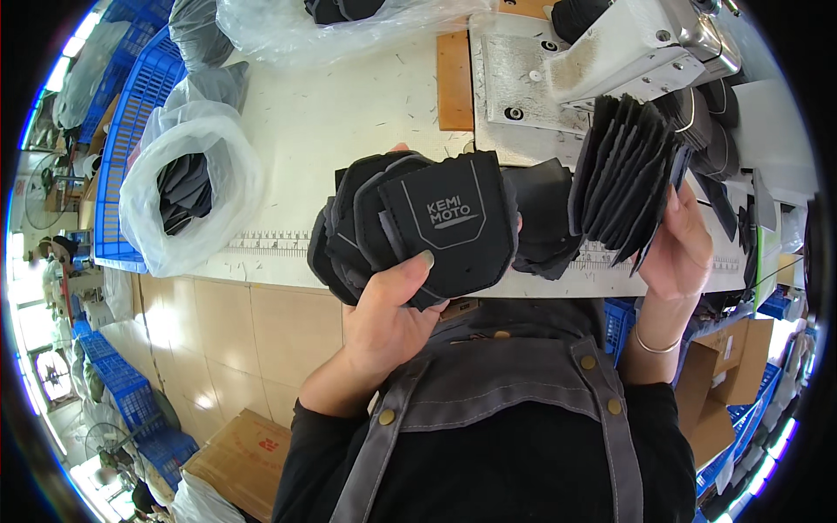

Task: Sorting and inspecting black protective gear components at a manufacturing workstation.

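A thick bundle of black shield-shaped fabric pieces (449, 213) is gripped in my left hand (392, 296), thumb across the front and the other fingers behind. The front piece has light printing and a pale stitched outline. On the right, my right hand (682, 240) grips the edge of a fanned stack of black fabric pieces (619, 179), its fingers partly hidden behind the stack. Between the two bundles lie more dark fabric pieces (539, 213) on the white table (349, 96), partly covered.
A sewing machine (610, 57) stands at the back right, with dark pieces (715, 139) beside it. At left, a clear plastic bag (187, 187) of dark pieces sits by a blue crate (131, 148). A ruler strip (279, 241) follows the table's front edge. Cardboard boxes (240, 458) rest below.
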`<state>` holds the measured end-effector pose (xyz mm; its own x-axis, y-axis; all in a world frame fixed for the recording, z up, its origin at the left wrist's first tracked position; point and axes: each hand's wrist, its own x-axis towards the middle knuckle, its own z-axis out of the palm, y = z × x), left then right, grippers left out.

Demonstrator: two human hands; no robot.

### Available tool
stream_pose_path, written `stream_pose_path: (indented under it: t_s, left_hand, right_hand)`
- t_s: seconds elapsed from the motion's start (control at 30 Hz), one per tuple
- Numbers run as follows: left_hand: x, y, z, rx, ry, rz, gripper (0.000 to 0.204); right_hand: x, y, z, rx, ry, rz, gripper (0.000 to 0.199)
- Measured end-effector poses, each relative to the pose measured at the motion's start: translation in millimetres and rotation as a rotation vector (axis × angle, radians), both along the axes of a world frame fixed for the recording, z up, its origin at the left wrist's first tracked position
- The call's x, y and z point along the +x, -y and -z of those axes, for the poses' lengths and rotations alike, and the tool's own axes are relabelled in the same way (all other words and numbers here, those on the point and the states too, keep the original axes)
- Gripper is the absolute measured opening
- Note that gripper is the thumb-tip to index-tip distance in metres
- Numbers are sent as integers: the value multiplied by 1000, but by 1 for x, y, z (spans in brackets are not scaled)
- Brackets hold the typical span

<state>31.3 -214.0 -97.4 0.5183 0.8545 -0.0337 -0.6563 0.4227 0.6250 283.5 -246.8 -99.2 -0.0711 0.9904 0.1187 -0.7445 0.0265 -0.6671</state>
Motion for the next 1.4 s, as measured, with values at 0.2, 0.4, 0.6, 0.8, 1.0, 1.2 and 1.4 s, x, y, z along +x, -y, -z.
stream_pose_path:
  t_s: [0.2, 0.4, 0.6, 0.8, 1.0, 1.2, 1.4]
  left_hand:
    - [2, 2, -5, -107, 12, -104, 70]
    - [2, 7, -11, -194, -59, -173, 69]
    - [-1, -1, 7, 372, -623, -184, 69]
    - [-2, -2, -5, -26, 39, 28, 72]
    - [0, -3, -5, -76, 104, 52, 76]
    - [-3, -4, -4, -66, 110, 71, 75]
    - [-3, -4, -2, -61, 129, 85, 74]
  right_hand:
    - [-13, 1, -9, -20, 21, 13, 39]
    - [-25, 4, -14, -101, 101, -33, 39]
    - [-49, 2, -8, -181, 320, 31, 38]
    - [-16, -3, -7, -39, 96, 78, 40]
    - [1, -1, -1, -23, 58, 76, 37]
    - [-2, -2, 2, 3, -5, 26, 38]
    - [0, -2, 4, -3, -1, 34, 38]
